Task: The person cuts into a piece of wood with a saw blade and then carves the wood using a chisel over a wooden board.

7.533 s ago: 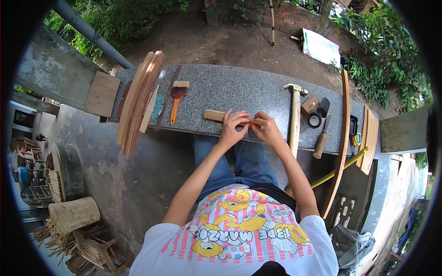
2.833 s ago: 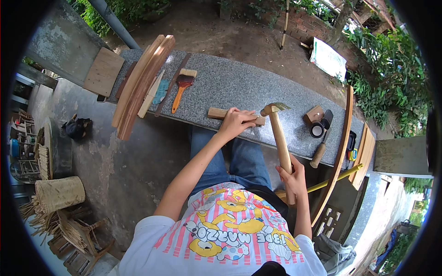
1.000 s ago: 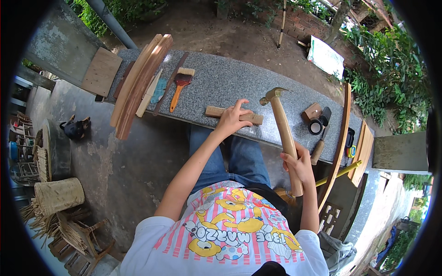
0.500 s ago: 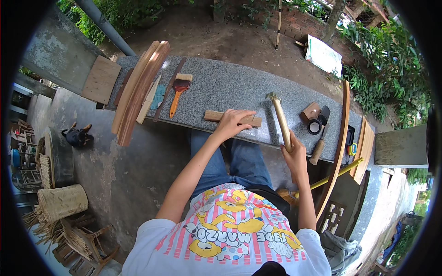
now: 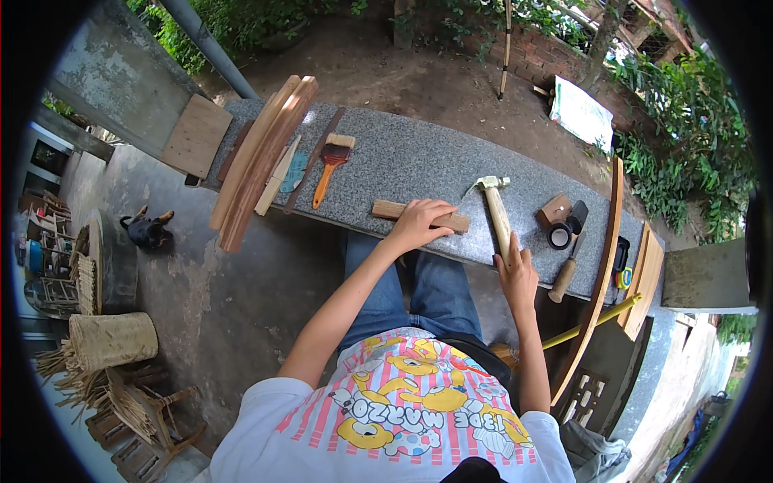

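My left hand [image 5: 417,227] is closed over a short wooden block [image 5: 390,209] on the grey speckled stone counter [image 5: 411,153], near its front edge. The block lies roughly lengthwise along that edge, its middle covered by my fingers. To the right, my right hand [image 5: 518,278] is at the handle end of a hammer [image 5: 498,211]. Thumb and fingers lie on either side of the wooden handle, with some fingers fairly straight. The hammer rests on the counter, its metal head pointing away from me.
Left on the counter are long curved wooden strips [image 5: 266,165] and a paintbrush [image 5: 329,171]. To the right lie a chisel-like tool with a wooden handle [image 5: 562,282], a small wooden block [image 5: 554,210], a black round container [image 5: 559,236], a long curved strip [image 5: 605,266] and a tape measure [image 5: 623,278].
The hammer has come down from a raised tilt to lie on the counter, and my right-hand fingers have straightened somewhat. My left hand stays on the block. The whole view has shifted slightly.
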Available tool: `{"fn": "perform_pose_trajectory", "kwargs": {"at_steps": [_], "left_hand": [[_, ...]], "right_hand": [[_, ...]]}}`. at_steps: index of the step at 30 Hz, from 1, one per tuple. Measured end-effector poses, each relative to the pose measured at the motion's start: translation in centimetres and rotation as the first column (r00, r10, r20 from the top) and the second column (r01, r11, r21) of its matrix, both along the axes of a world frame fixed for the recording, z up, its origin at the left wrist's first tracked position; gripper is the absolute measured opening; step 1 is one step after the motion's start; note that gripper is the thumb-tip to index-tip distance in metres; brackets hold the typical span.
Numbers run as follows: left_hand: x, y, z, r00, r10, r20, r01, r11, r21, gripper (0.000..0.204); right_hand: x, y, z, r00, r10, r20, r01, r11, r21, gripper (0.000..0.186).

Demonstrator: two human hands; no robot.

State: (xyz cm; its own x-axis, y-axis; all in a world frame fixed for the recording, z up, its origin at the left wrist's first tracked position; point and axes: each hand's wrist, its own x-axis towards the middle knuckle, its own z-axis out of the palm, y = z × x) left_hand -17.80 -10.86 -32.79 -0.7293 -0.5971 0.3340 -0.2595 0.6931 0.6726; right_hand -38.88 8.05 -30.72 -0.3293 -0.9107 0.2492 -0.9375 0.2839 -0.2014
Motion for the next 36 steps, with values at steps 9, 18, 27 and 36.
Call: {"fn": "perform_pose_trajectory", "kwargs": {"at_steps": [9, 18, 27, 36], "left_hand": [[2.2, -2.8, 0.5, 0.733, 0.504, -0.456, -0.164, 0.783, 0.601, 0.021], [16.1, -6.1, 0.2, 0.458, 0.78, -0.426, -0.471, 0.619, 0.628, 0.028], [19.4, -8.9, 0.4, 0.641, 0.767, -0.021, -0.759, 0.638, 0.127, 0.015], [18.7, -9.3, 0.1, 0.662, 0.747, -0.06, -0.749, 0.662, -0.01, 0.019]], "right_hand": [[0.6, -0.3, 0.1, 0.999, 0.013, 0.045, -0.014, 1.0, 0.021, 0.066], [0.2, -0.3, -0.2, 0.997, 0.026, 0.078, -0.026, 1.0, -0.012, 0.065], [0.1, -0.3, -0.1, 0.994, 0.008, 0.113, -0.005, 1.0, -0.029, 0.064], [0.1, -0.2, -0.1, 0.994, 0.01, 0.11, -0.007, 1.0, -0.024, 0.064]]}}
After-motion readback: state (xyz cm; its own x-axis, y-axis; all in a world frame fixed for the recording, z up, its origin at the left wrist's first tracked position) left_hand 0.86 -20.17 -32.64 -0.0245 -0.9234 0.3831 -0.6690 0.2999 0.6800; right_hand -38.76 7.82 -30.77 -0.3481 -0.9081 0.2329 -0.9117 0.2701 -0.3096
